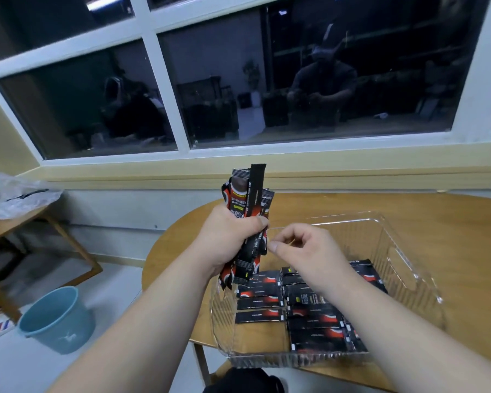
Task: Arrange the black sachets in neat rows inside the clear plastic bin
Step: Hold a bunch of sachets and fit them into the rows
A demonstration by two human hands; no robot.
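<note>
Head cam, clear bin [403, 282] w/ black sachets [315, 316] in flat rows, left hand [227, 236] fingers gripping sachet bundle [245, 222], right hand [304, 251] fingers curled, empty.

There is one view only, from a wide-angle camera on the person's head, looking forward and down over both forearms. It sits close above the round wooden table [338, 205], with the clear plastic bin [408, 265] near the lower middle of the picture. Facing the window [182, 89] ahead, it also takes in floor at the left.
</note>
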